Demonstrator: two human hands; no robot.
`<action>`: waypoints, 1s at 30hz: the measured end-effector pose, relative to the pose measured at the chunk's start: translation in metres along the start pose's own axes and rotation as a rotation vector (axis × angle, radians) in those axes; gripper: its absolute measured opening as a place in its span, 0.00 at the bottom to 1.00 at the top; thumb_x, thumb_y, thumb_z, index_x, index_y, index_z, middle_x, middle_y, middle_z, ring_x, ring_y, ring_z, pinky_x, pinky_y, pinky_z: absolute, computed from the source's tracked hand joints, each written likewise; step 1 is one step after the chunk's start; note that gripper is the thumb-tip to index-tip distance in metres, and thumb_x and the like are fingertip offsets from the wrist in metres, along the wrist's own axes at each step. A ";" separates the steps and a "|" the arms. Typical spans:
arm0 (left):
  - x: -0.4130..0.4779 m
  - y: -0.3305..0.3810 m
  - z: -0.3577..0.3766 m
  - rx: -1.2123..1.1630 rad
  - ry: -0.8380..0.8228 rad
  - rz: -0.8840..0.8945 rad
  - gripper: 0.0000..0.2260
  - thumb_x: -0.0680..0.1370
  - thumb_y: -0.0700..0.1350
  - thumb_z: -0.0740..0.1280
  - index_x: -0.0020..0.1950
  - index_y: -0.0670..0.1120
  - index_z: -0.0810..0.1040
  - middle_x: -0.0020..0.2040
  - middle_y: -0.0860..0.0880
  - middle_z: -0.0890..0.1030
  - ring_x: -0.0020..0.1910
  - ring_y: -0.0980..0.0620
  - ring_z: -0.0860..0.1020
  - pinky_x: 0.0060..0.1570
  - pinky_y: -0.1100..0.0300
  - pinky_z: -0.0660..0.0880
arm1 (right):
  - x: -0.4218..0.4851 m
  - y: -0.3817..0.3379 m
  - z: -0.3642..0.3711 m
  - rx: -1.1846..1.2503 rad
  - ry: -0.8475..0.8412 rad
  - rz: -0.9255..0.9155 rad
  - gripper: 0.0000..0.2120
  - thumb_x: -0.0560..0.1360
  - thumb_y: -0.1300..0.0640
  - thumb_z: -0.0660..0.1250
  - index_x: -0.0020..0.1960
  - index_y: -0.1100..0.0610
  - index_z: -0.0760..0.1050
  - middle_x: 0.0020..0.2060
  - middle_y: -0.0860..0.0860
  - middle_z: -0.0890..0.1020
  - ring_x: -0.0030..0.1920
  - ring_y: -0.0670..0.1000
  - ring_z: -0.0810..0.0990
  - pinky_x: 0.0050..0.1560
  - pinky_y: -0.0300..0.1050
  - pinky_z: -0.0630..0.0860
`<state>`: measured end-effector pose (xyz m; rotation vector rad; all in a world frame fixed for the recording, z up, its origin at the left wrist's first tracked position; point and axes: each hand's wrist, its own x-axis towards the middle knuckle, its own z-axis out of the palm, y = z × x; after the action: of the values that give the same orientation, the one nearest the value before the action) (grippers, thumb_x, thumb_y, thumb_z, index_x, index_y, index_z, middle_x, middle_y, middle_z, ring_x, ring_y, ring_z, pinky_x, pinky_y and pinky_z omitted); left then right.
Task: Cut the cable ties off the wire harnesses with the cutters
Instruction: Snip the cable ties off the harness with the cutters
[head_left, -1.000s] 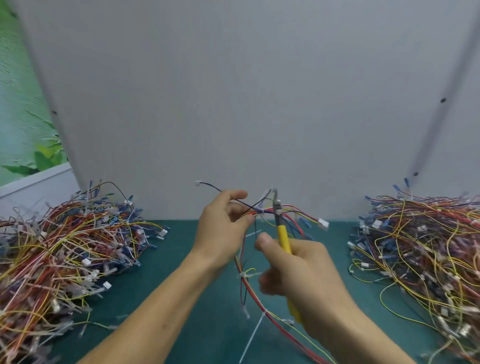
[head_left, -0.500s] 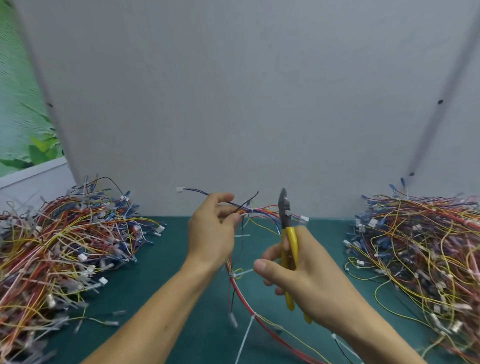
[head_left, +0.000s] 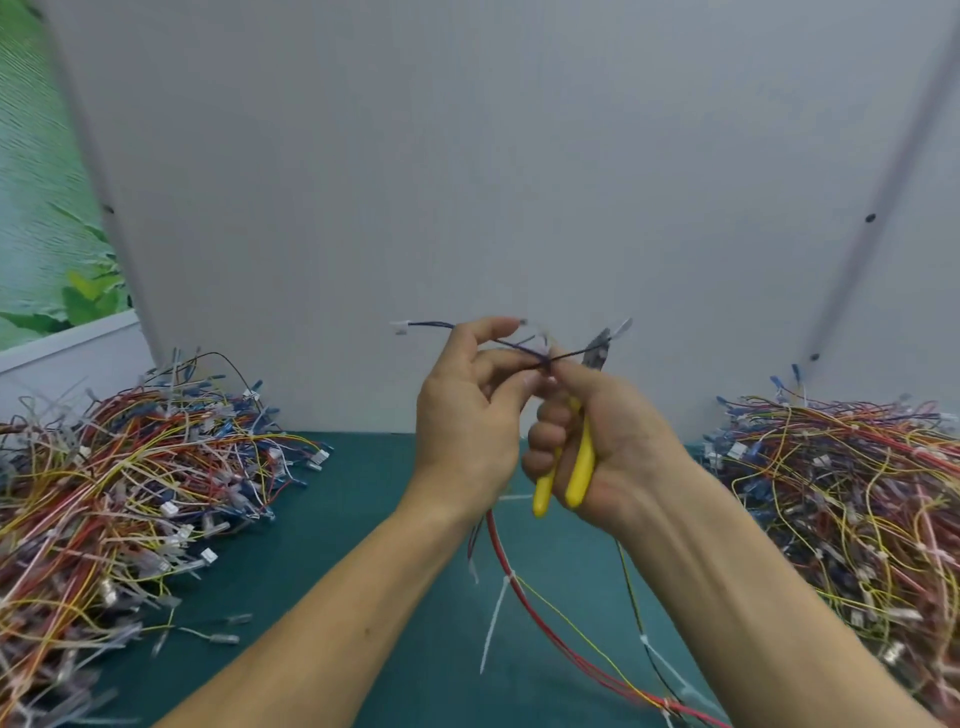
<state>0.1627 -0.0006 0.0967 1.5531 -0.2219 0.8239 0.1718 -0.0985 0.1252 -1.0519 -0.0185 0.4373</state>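
My left hand (head_left: 470, 415) holds a wire harness (head_left: 511, 566) up in front of the grey wall, pinching its dark wires near the top. Red, yellow and black wires hang from it down to the green mat, with white cable ties (head_left: 496, 618) still around them. My right hand (head_left: 597, 441) grips the yellow-handled cutters (head_left: 571, 467), whose grey jaws (head_left: 597, 351) point up and to the right. Its thumb and forefinger also touch the wires where the two hands meet.
A big heap of coloured harnesses (head_left: 119, 499) lies on the left of the green mat (head_left: 353, 540), and another heap (head_left: 857, 499) lies on the right. Loose cut ties and terminals (head_left: 218, 634) lie near the left heap. A grey wall (head_left: 493, 182) stands close behind.
Both hands have risen and come together. The cutters, held apart from the wires before, now tilt right with the right fingers touching the wires beside my left hand.
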 end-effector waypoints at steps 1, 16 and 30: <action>0.002 0.004 0.002 -0.025 -0.006 0.015 0.18 0.75 0.32 0.67 0.54 0.54 0.73 0.43 0.53 0.85 0.44 0.56 0.83 0.49 0.65 0.76 | 0.001 -0.007 0.003 0.018 -0.009 -0.024 0.13 0.78 0.52 0.63 0.36 0.54 0.70 0.21 0.47 0.63 0.18 0.45 0.62 0.21 0.33 0.58; -0.047 -0.056 0.002 -0.116 0.184 -0.583 0.16 0.76 0.36 0.68 0.59 0.51 0.72 0.55 0.51 0.77 0.55 0.53 0.75 0.58 0.54 0.70 | -0.028 -0.114 0.024 0.112 -0.192 -0.158 0.15 0.75 0.63 0.61 0.30 0.60 0.71 0.27 0.49 0.73 0.26 0.49 0.75 0.32 0.37 0.68; 0.003 -0.055 -0.061 0.010 0.106 -0.437 0.10 0.72 0.47 0.73 0.37 0.43 0.77 0.22 0.51 0.64 0.17 0.55 0.61 0.25 0.61 0.66 | -0.007 -0.118 -0.029 -0.198 0.273 -0.452 0.07 0.75 0.64 0.60 0.38 0.57 0.67 0.24 0.50 0.69 0.23 0.48 0.69 0.28 0.36 0.63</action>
<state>0.1753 0.0668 0.0517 1.4878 0.1952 0.5575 0.2124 -0.1748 0.2115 -1.2544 -0.0565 -0.1215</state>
